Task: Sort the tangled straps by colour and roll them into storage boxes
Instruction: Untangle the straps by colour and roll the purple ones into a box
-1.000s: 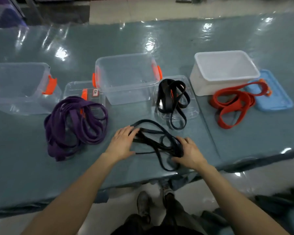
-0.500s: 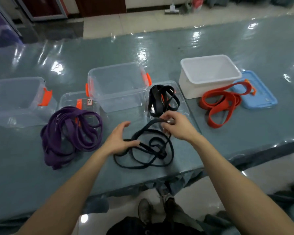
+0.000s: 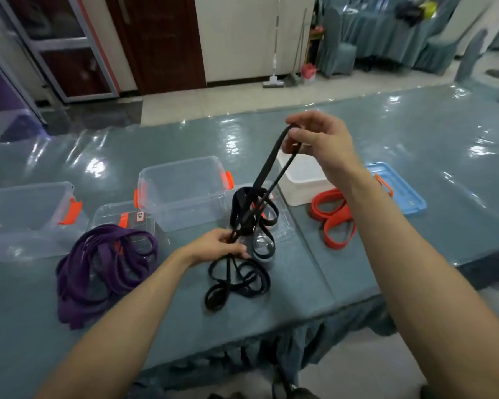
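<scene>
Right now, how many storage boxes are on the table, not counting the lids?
3. The left clear box is at the far left; the middle clear box at the centre; the white box to the right, partly behind the right hand. Others may be outside the view.

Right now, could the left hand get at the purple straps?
Probably yes. The purple straps lie on the table just left of the left hand, with nothing between them. But that hand grips the black strap, so it would have to let go first.
</scene>
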Tool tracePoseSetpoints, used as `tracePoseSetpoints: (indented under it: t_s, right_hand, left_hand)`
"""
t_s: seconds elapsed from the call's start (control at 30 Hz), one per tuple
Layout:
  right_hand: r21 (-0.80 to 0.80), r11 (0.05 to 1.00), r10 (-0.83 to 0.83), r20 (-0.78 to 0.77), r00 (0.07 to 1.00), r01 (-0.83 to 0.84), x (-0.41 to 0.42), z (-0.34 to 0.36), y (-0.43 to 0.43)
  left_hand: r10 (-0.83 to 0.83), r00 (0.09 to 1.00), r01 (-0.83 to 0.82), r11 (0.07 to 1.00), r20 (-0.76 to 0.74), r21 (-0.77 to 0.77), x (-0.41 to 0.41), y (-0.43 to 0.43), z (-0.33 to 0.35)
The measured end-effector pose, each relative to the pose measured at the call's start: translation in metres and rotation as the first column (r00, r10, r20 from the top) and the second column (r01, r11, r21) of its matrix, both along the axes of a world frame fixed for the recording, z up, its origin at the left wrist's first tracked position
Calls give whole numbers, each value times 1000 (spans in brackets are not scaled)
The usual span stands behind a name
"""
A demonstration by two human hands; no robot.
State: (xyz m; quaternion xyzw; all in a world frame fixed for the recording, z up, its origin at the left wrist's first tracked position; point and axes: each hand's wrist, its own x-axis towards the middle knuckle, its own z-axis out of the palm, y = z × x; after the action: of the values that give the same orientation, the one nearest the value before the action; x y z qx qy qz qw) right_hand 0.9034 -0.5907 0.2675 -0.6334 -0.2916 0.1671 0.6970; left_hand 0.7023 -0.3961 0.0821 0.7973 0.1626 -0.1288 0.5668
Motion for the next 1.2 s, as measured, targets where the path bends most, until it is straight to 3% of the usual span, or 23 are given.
tracePoseSetpoints:
  t_s: [0.03, 0.07, 0.1, 0.13, 0.17, 0.2, 0.27, 0.33, 0.4, 0.5, 0.6, 0.67, 0.73, 0.8, 0.87, 0.93, 0.97, 1.03, 1.07, 1.1, 1.13, 1.17, 1.2]
  right_hand:
    - [-80, 993, -82, 41, 996, 85, 14, -10, -9]
    - [-277, 940, -149, 194, 970, 200, 29, -22, -19]
    - [-523, 781, -110, 425, 899, 342, 40, -38, -29]
    - [-682, 580, 41, 570, 820, 445, 45, -53, -37]
    - [-748, 478, 181, 597, 781, 461, 43, -65, -40]
    - [-775, 510, 247, 548, 799, 374, 37, -72, -38]
    - [-729, 679, 329, 402, 855, 82, 17, -76, -18]
    - [-663, 733, 430, 282, 858, -150, 0, -72, 10]
    - [-578, 722, 523, 99, 846, -379, -11, -61, 36]
    - [-486, 598, 709, -50, 703, -637, -16, -42, 60]
    - [-506, 650, 686, 67, 725, -568, -17, -22, 70]
    - [-434, 712, 636, 66, 768, -552, -12, -5, 72]
    - [-398, 730, 633, 90, 769, -555, -9, 18, 66]
    - [-356, 753, 632, 153, 760, -554, -6, 42, 57]
    - [-187, 810, 581, 127, 804, -556, 8, 59, 46]
    - [-26, 884, 467, 85, 880, -467, 30, 70, 33]
    - [-25, 921, 389, 98, 916, -388, 43, 70, 27]
    - [-188, 957, 258, 191, 947, -222, 65, 58, 18]
    - [-314, 933, 255, 228, 940, -177, 71, 47, 15]
    - [-437, 882, 303, 236, 923, -178, 74, 34, 13]
    - [-533, 821, 370, 223, 902, -204, 73, 19, 14]
    - [-584, 779, 412, 205, 888, -226, 69, 5, 17]
    - [-593, 770, 417, 189, 889, -235, 66, -8, 20]
  left_hand:
    - [86, 996, -84, 993, 17, -84, -5, 1, 7]
    - [166, 985, -159, 980, 51, -116, -9, 4, 19]
    - [234, 968, -229, 972, 93, -60, -9, 9, 34]
    - [274, 952, -286, 955, 139, 78, -5, 15, 54]
    - [269, 946, -309, 918, 184, 249, 1, 19, 74]
    - [227, 950, -295, 877, 214, 378, 9, 19, 96]
    - [76, 978, -167, 842, 193, 513, 27, 13, 136]
    - [-49, 995, -20, 778, 92, 628, 38, 2, 165]
    - [-71, 997, 22, 681, 36, 732, 41, -5, 186]
    - [2, 984, -143, 611, 179, 778, 33, -5, 212]
    - [79, 935, -321, 601, 346, 732, 15, 16, 223]
    - [180, 921, -360, 734, 345, 576, -2, 26, 212]
    - [271, 923, -357, 869, 274, 342, -12, 18, 174]
    - [248, 959, -277, 921, 136, 272, -14, -2, 116]
    - [212, 977, -208, 954, 2, 217, -17, -20, 71]
    - [297, 954, -300, 937, 48, 179, -20, -12, 63]
    - [422, 895, -439, 890, 144, 123, -19, -1, 75]
    - [672, 649, -693, 716, 358, -88, -16, 28, 117]
    - [684, 588, -714, 689, 432, -121, -13, 41, 142]
    - [607, 643, -668, 743, 467, -47, -10, 49, 168]
    - [472, 770, -568, 813, 430, 125, -5, 53, 190]
    - [320, 889, -423, 850, 328, 314, -3, 52, 209]
    - [220, 945, -304, 862, 242, 406, -2, 53, 223]
